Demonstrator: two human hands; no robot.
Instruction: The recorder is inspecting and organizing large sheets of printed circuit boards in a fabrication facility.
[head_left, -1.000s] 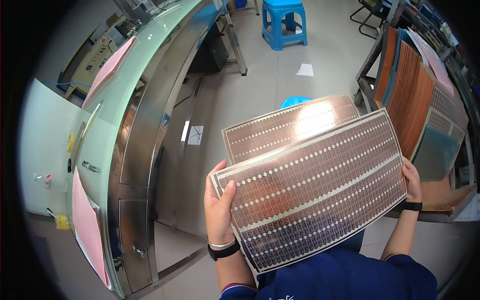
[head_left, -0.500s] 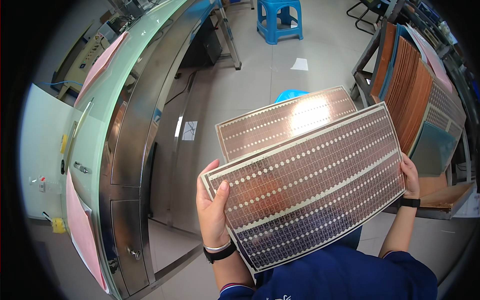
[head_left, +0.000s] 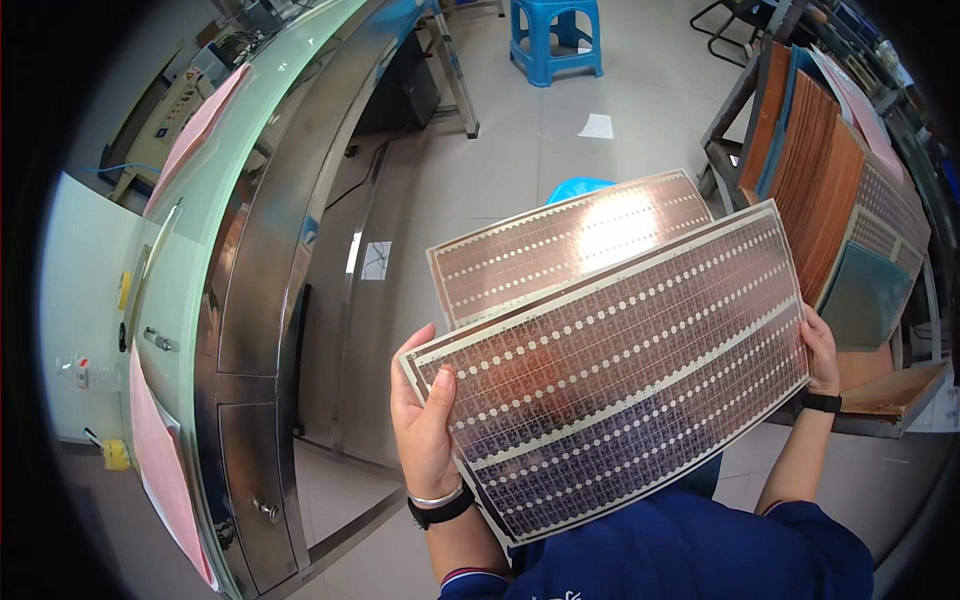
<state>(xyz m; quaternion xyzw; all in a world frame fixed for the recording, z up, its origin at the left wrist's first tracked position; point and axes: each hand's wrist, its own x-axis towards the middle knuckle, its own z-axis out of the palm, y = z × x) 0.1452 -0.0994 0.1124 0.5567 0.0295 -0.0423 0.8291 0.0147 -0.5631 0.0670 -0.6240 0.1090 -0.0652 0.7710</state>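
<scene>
A large copper-coloured circuit board panel (head_left: 620,370), patterned with rows of pale dots and a light border, is held up tilted before my body. My left hand (head_left: 422,425) grips its left edge, thumb on the front face and fingers behind. On the opposite edge, my right hand (head_left: 820,350) is closed round the panel, its fingers partly hidden. Beyond it lies a second, similar panel (head_left: 490,265) with a bright glare on it; the front panel covers its lower part. Part of a blue stool (head_left: 578,188) shows behind that second panel.
To the right, a rack (head_left: 722,125) holds a tight stack of copper panels (head_left: 810,150) with a teal sheet (head_left: 862,298) at its front. At left runs a glass-topped metal bench (head_left: 250,310) bearing pink papers (head_left: 165,450). Another blue stool (head_left: 555,45) stands farther off.
The held panel has tilted very slightly, its upper right corner rising a little. Both hands keep their grip, and the view has shifted marginally.
</scene>
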